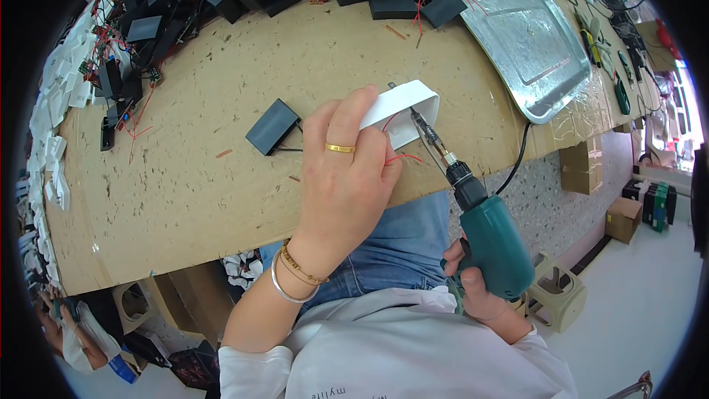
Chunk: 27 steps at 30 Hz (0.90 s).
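Observation:
My left hand (346, 166) is closed around a white plastic casing (415, 94), open on the side toward the tool, holding it over the near part of the table. Thin red wires (405, 157) come out beside its fingers. In my right hand (476, 292) is a green pistol-grip soldering gun (496, 240), a finger at its trigger. Its slim metal tip points up and left, reaching into the casing's open side; the exact contact point is too small to tell. Just left of my left hand lies a black box (273, 127) with a dark cable that runs behind the hand.
Black boxes (393, 6) with red wires are heaped along the cardboard-covered table's (185, 199) far side. White casings (63, 107) pile up at the left edge. A metal tray (550, 59) lies at right, near pliers (588, 48). Beyond the table edge stand a stool (557, 295) and cartons (582, 166).

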{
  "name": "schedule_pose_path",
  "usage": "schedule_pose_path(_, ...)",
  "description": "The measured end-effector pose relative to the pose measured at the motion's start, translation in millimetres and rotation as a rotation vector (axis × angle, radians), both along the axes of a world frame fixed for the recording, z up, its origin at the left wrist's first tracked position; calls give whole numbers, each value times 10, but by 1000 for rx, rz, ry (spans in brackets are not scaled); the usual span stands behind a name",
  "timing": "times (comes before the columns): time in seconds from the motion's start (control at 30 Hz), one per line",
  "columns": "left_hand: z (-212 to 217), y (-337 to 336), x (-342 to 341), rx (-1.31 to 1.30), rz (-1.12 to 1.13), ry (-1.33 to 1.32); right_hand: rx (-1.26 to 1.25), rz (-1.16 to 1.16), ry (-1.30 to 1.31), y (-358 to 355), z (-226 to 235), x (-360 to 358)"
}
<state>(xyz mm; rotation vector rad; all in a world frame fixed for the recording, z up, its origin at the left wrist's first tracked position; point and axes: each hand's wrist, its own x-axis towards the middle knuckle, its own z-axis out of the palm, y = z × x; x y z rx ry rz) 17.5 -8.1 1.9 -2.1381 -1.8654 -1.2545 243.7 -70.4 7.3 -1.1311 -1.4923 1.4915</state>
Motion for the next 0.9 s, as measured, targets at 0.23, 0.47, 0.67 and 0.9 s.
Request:
schedule_pose_path(0.23, -9, 1, 5, -4, 0, 1, 62, 1, -28, -7, 0, -13)
schedule_pose_path(0.47, -11, -1, 5, -9, 1, -19, -121, 35, 103, -110, 152, 126)
schedule_pose_path(0.67, -17, 6, 2, 17, 2, -10, -207, 102, 140, -45, 329, 135)
schedule_pose_path(0.9, -24, 5, 16, 32, 3, 8, -31, 101, 21, -82, 261, 153)
